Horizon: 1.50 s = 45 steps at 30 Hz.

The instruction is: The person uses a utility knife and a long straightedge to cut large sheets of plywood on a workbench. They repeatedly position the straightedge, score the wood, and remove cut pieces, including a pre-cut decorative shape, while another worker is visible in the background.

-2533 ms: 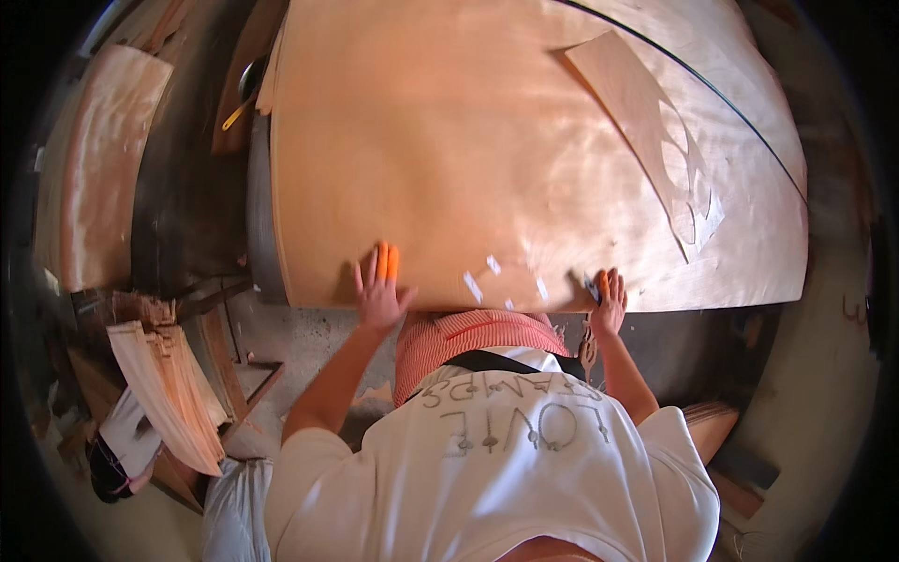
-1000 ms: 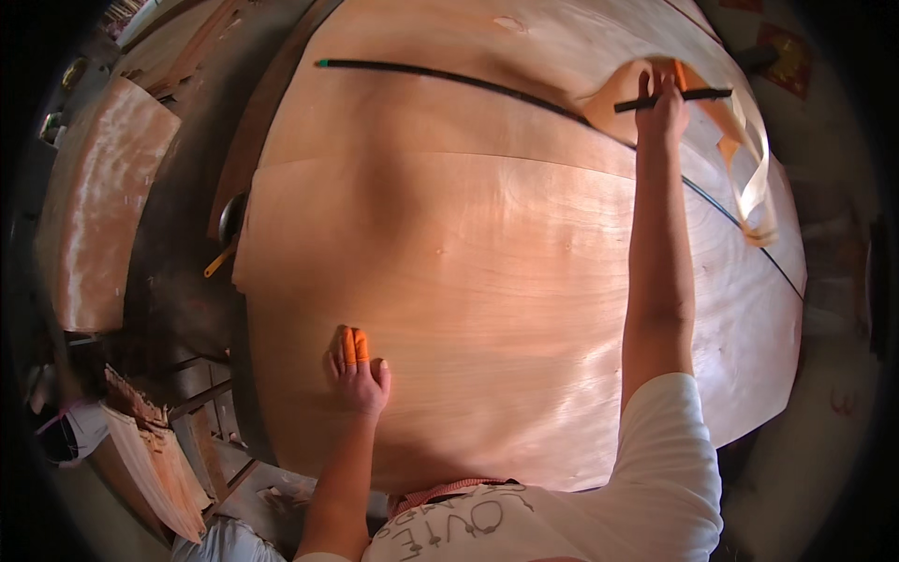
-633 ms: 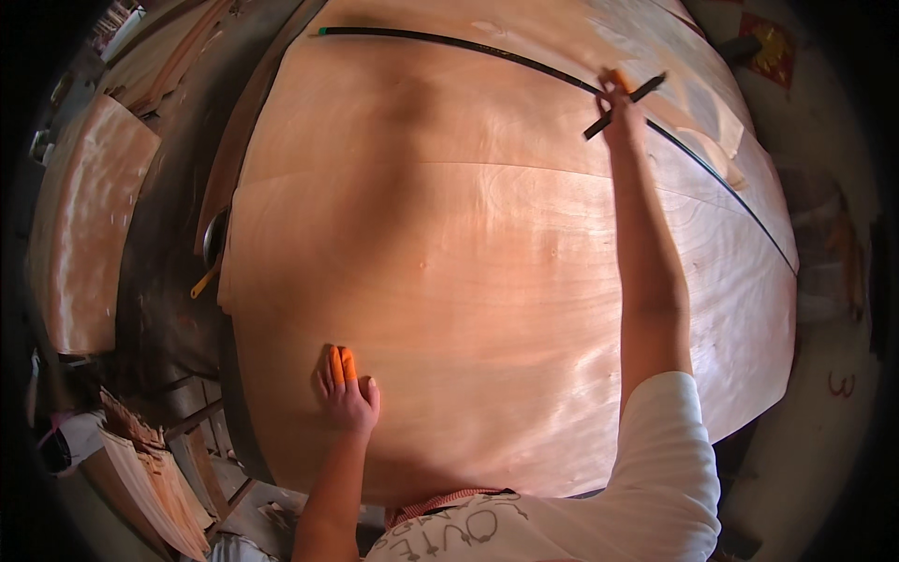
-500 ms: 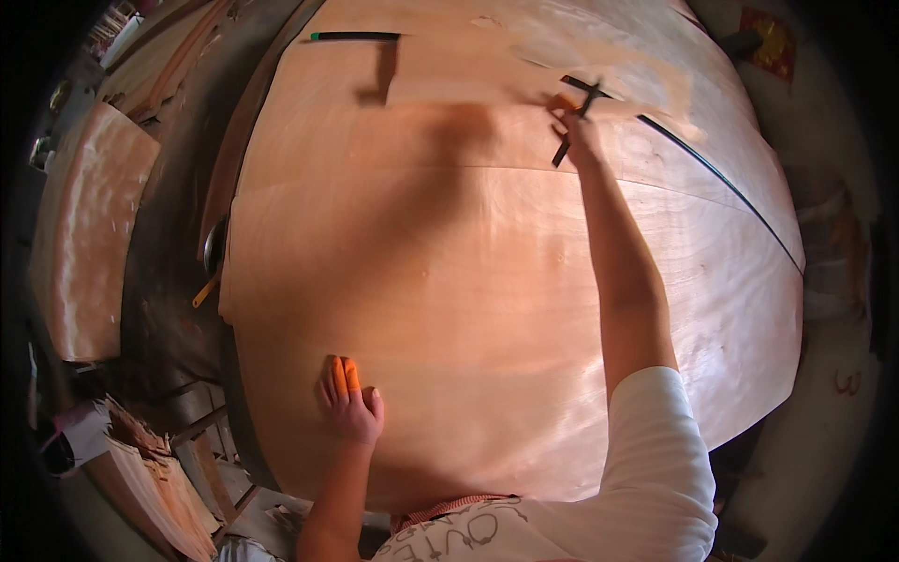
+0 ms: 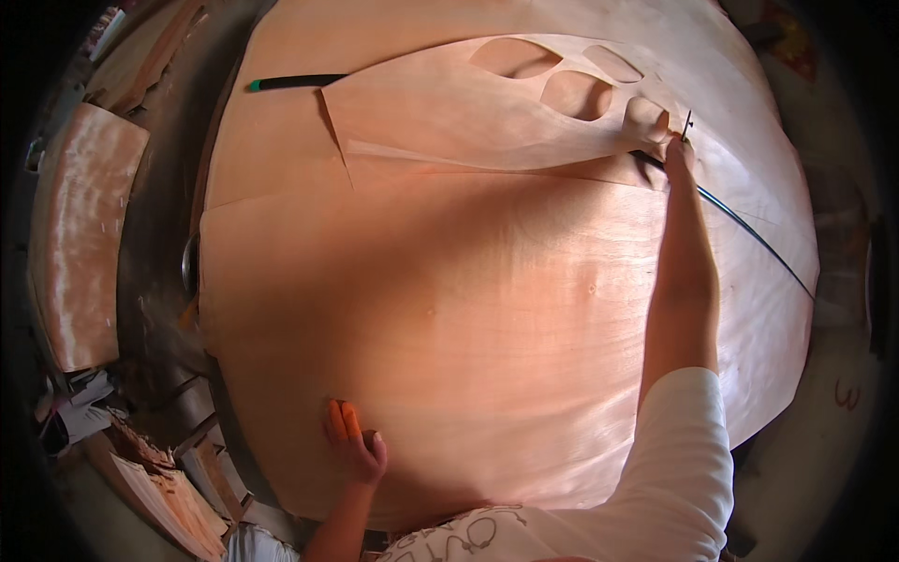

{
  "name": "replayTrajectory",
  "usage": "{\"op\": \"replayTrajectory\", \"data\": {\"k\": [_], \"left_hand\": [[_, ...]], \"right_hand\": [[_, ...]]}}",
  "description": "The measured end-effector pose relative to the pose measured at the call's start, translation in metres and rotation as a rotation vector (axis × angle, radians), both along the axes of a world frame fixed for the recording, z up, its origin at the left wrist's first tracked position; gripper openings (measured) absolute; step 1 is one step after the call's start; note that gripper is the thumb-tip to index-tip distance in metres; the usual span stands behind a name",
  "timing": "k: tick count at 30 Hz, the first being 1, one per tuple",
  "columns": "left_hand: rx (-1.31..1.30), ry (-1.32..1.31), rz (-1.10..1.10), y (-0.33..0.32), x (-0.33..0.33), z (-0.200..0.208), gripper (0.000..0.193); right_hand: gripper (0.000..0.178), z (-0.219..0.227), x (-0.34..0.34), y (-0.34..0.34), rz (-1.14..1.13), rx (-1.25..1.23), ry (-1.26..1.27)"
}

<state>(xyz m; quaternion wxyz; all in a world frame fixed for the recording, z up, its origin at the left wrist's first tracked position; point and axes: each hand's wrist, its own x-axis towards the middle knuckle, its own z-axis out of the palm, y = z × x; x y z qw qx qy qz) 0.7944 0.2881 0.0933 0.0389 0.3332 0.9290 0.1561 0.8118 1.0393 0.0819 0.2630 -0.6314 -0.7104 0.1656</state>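
Observation:
A broad, thin sheet of pale wood veneer (image 5: 449, 318) spreads in front of me. On its far part rests a smaller veneer piece (image 5: 421, 122) with several rounded holes, its near edge raised and casting shadow. At that piece's right end my right hand (image 5: 681, 155) is closed round a thin dark tool (image 5: 689, 125) that pokes up past the fingers; most of it is hidden. Whether those fingers also touch the veneer edge, I cannot tell. My left hand (image 5: 356, 445), with orange covers on two fingers, lies flat on the near left of the sheet.
A long dark strip (image 5: 749, 229) crosses the sheet's right side; a dark rod with a green tip (image 5: 295, 82) shows at far left. Beyond the left edge stand a curved veneer piece (image 5: 89, 234) and splintered wood scraps (image 5: 173, 496).
My right hand has moved right with the dark tool, which looked cross-shaped before. The holed veneer piece, blurred earlier, now shows sharply. My left hand stays on the sheet.

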Motion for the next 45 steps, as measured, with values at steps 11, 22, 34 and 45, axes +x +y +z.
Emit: {"op": "replayTrajectory", "data": {"k": [11,22,34,45], "left_hand": [[-0.115,-0.011,0.003,0.019,0.012,0.015,0.058],[0.017,0.130,-0.012,-0.039,0.034,0.046,0.060],[0.300,0.119,-0.081,-0.178,0.060,0.056,0.060],[0.157,0.151,-0.166,-0.489,0.041,0.074,0.063]], "right_hand": [[0.030,0.013,0.099,-0.047,0.685,0.210,-0.232],[0.021,0.071,0.186,-0.234,0.813,0.263,-0.275],[0.033,0.106,0.345,-0.670,0.692,-0.038,-0.277],[0.021,0.108,0.438,-1.010,0.731,-0.486,-0.307]]}}
